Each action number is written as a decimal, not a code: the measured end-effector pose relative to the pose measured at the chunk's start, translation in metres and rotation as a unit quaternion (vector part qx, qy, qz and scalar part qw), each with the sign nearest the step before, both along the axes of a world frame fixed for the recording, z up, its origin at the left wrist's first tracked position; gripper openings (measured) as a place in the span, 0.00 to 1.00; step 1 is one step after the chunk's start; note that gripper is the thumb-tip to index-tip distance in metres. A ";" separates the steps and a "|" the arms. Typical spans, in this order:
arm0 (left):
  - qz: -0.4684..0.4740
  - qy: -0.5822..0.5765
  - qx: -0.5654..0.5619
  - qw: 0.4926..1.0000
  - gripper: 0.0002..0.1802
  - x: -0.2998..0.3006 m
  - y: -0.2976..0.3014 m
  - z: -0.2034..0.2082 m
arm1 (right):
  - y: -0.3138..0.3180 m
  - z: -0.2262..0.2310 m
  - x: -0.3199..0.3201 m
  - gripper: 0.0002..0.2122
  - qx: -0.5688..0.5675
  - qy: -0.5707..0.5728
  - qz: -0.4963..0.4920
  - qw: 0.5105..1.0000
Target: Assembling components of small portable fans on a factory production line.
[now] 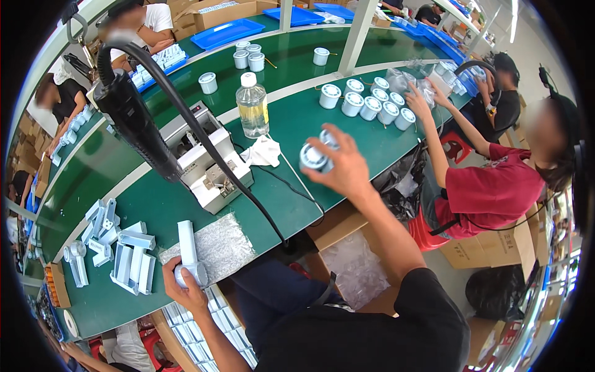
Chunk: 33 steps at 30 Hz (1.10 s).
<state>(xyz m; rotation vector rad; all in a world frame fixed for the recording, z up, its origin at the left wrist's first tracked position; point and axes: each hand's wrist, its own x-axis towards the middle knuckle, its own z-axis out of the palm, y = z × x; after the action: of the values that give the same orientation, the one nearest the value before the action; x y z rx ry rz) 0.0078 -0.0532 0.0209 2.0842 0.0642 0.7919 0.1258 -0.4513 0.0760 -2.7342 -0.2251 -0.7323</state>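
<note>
My left hand [188, 291] is closed around a pale blue plastic part [187, 245] with a round end and a long straight arm. It holds the part over a clear textured sheet [224, 248] at the table's front edge. My right hand [347, 167] is raised above the right part of the green table, its fingers curled around pale blue round canisters [313, 157]; two seem to be in the grip, partly hidden by fingers. Several similar canisters [353, 104] stand farther right, some with thin wires. Loose pale blue channel-shaped parts [133, 266] lie piled to the left.
A white benchtop machine [217, 180] stands mid-table, with a black hose-like arm [192, 118] arching over it. Behind are a clear bottle [252, 105] and white cloth [263, 150]. A co-worker in red [489, 180] handles plastic bags at right. Boxes [356, 266] sit below the table.
</note>
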 end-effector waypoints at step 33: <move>-0.011 -0.006 -0.010 1.000 0.22 -0.001 0.001 0.000 | -0.136 0.006 0.048 0.35 -0.022 0.003 -0.192 0.981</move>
<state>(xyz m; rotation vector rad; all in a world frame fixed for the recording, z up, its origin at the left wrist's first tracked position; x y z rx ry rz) 0.0070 -0.0518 0.0210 2.0591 0.0433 0.7874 0.1739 -0.5873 0.0824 -2.8538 0.3016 -0.8221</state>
